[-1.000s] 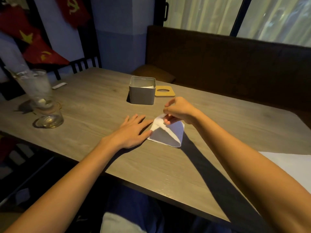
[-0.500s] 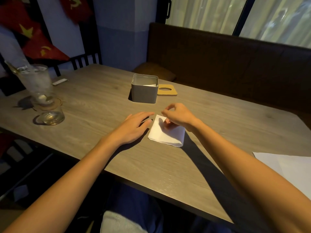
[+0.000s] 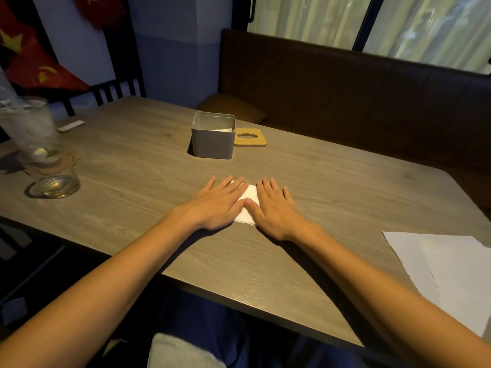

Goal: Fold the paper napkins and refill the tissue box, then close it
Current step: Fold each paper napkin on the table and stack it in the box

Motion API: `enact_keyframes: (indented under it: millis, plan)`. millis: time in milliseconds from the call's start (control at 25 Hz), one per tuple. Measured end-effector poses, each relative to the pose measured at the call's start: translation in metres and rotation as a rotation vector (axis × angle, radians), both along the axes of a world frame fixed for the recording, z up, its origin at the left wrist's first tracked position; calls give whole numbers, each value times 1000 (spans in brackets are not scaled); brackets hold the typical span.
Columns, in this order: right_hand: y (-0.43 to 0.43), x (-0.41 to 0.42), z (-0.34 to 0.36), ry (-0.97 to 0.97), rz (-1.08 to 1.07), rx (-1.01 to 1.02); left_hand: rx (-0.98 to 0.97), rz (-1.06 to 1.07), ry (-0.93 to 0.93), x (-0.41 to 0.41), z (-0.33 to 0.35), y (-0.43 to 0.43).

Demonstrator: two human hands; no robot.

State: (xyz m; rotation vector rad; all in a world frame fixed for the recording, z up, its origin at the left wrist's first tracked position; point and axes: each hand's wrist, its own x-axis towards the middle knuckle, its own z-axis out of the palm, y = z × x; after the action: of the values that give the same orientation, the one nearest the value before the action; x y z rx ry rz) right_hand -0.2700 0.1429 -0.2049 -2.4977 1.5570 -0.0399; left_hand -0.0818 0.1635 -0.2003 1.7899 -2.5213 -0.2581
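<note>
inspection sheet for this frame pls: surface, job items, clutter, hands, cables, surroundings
Surface: wood-grain table, dim light.
Job's things: folded napkin lies flat under both hands; tissue box is open with paper inside; lid lies on the table beside the box; unfolded napkins at the right edge.
Clutter: tall glass and short glass at left; small white item behind them, unclear.
Hands: left hand and right hand both flat, pressing the napkin.
Cables: nothing seen.
Surroundings: bench, curtained window, chair, red flags.
</note>
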Motion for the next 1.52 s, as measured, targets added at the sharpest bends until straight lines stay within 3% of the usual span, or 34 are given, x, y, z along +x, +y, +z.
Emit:
enact_keyframes:
  millis: [240,440,560,760,880,960,1040,1200,1360,1440,1520]
  plan:
    - [9,-30,6,96,-28,29,70,14,-71,26,7,3]
    - [11,-27,16,30,68,-47,-107,-89,140,-10,11,-4]
    - [13,-16,8,62,85,-35,-86,-117,88,-16,-1,-4]
    - [18,-41,9,41,42,1,-8,-19,-12,24,0,9]
    - [21,-40,15,-185,-52,-152,-54,86,12,18,1,22]
    - [16,-29,21,-153,-172,-240,-149,266,8,2,-1,33]
    - [5,-13,31,-112,-256,-164,-159,425,-32,-13,-2,44]
    - [-23,23,42,-179,-329,110,-119,545,-47,-22,2,50]
    - [-33,34,37,-315,-353,133,-148,534,-29,-18,2,50]
    - [-31,33,42,-393,-330,182,-194,509,70,-9,1,50]
    - [-28,32,52,-478,-243,215,-182,525,318,2,4,48]
